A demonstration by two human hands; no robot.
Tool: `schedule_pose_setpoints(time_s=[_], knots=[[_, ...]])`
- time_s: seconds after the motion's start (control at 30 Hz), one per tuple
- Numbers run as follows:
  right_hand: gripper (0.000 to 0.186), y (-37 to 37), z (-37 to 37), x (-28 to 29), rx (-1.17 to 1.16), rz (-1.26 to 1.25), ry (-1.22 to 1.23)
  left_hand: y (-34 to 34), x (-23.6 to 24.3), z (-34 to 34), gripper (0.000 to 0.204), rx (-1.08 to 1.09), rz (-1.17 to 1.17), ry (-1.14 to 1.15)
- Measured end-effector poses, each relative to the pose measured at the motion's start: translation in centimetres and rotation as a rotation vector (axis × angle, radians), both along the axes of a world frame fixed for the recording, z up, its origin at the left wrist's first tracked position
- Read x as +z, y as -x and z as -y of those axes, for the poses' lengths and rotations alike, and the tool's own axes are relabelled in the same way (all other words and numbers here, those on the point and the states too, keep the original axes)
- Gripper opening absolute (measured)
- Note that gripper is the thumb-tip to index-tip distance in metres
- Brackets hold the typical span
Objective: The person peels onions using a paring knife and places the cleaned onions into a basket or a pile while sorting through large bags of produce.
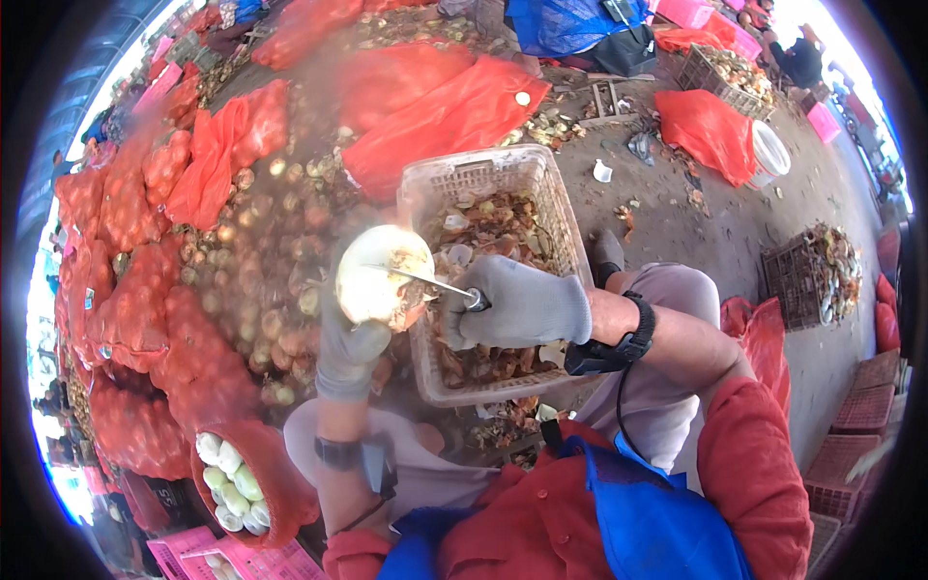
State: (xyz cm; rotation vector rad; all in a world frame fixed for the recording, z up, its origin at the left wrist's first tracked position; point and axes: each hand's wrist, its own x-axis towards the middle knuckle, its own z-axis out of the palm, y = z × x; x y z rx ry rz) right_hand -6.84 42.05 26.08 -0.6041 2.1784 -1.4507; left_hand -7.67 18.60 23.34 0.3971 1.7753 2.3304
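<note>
My left hand [350, 353], in a grey glove, is closed around a large onion [365, 275]. Its white side is bare, and brown skin and roots cling to the side toward my right hand. In my grey-gloved right hand [527, 304] is the handle of a small knife [437, 281], its blade reaching across to the onion's skin-covered side. Both hands are above a pale plastic crate [568, 217] standing between my knees. Inside it lie brown onion skins and scraps [498, 227].
Loose unpeeled onions [275, 256] cover the floor to the left, beside full red mesh sacks [135, 309]. A red sack of peeled white onions [232, 483] stands near my left knee. Crates of skins [817, 275] and a white bucket [770, 155] are at right.
</note>
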Motion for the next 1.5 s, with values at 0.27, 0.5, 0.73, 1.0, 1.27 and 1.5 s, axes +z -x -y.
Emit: schedule_pose_setpoints(time_s=[0.27, 0.5, 0.73, 1.0, 1.27, 1.5], knots=[[0.022, -0.7, 2.8, 0.9, 0.073, 0.126, -0.092, 0.5, -6.7, -0.1, 0.068, -0.142, 0.113, -0.605], [0.014, -0.1, -0.4, 3.6, -0.173, 0.052, 0.17, 0.4, -1.9, -1.7, 0.083, -0.03, 0.027, -0.499], [0.049, 0.8, -0.7, 3.2, -0.112, -0.4, 0.121, 0.3, -0.6, -1.1, 0.105, -0.071, -0.132, -0.081], [0.049, 1.1, -1.7, 2.2, -0.038, -0.554, -0.043, -0.2, 0.0, -1.6, 0.077, -0.029, -0.315, 0.168], [0.032, 1.7, -2.4, 4.0, 0.04, -0.344, 0.041, -1.7, -2.7, 0.4, 0.104, -0.029, 0.15, -0.262], [0.024, 2.0, -0.3, 1.7, -0.244, -0.168, 0.493, 1.0, -5.3, 0.8, 0.084, -0.403, 0.281, -0.765]])
